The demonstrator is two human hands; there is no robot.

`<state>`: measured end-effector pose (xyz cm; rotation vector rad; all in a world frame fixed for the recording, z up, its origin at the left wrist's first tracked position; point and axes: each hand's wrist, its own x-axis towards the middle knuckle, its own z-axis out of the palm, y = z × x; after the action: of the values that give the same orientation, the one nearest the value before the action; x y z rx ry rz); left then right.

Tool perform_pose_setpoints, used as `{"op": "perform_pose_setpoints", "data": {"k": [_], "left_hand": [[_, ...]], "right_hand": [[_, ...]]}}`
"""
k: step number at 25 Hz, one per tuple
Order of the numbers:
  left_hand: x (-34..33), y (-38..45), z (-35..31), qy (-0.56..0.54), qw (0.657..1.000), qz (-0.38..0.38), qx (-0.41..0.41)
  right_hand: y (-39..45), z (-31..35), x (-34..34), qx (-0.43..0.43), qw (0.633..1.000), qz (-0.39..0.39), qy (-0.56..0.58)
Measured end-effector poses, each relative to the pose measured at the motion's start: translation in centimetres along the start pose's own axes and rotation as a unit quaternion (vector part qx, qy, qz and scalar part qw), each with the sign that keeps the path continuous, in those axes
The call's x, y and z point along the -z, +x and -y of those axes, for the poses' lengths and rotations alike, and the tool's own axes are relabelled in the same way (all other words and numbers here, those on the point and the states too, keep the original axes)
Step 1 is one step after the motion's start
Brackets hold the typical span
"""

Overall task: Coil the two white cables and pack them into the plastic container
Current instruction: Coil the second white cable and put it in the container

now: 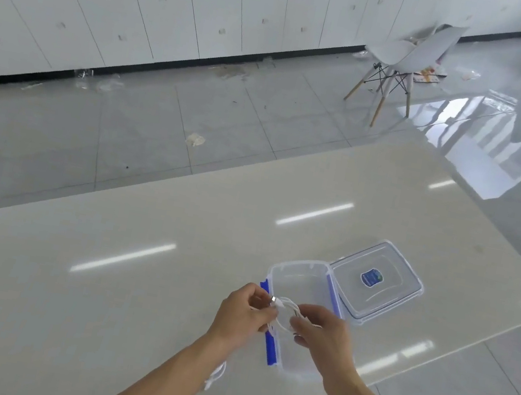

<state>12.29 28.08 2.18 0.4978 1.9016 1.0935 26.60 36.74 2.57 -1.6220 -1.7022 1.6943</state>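
Both hands are pinching one coiled white cable (285, 311) between them: the left hand (244, 313) and right hand (320, 333) are holding it just above the open plastic container (303, 283). Another white cable (215, 377) is lying on the table (99, 273) near the left arm.

— What can't you make out from here?
— My left forearm (187, 369) hides most of the second cable (216, 376). My right hand (320, 333) covers the coil's (285, 308) near side, and the lid sticker (371, 278) is too blurred to read.

Glossy cream table (142, 267), open clear plastic container (302, 276), its lid (376, 280) alongside, white cable (215, 375) near the front edge
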Motion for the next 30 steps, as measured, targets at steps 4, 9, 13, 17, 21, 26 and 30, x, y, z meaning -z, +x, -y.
{"op": "perform_pose_setpoints", "data": {"k": [4, 9, 13, 17, 21, 26, 30], "left_hand": [[-3.1, 3.0, -1.8, 0.109, 0.994, -0.019, -0.004], [-4.8, 5.6, -3.3, 0.322, 0.944, -0.021, -0.07], [-6.3, 6.8, -3.3, 0.423, 0.9, -0.022, -0.1], [-7.9, 7.6, -2.9, 0.448, 0.891, -0.027, -0.064], [-8.6, 8.6, -2.9, 0.404, 0.915, -0.015, 0.01], [-8.5, 9.2, -3.0, 0.356, 0.933, -0.014, 0.054], [-8.7, 9.7, -3.3, 0.348, 0.935, 0.0, 0.069]], "right_hand": [[3.0, -0.5, 1.6, -0.029, 0.998, -0.004, -0.057], [4.8, -1.0, 1.0, -0.089, 0.994, -0.012, -0.058], [5.2, -1.0, 0.1, -0.123, 0.992, -0.022, 0.003], [5.7, -1.0, -0.7, -0.138, 0.99, -0.014, 0.003], [6.0, -0.9, -1.5, -0.12, 0.992, -0.025, 0.005], [6.3, -1.2, -2.2, -0.065, 0.993, -0.019, -0.101], [6.2, -1.2, -2.4, -0.026, 0.985, 0.011, -0.173]]}}
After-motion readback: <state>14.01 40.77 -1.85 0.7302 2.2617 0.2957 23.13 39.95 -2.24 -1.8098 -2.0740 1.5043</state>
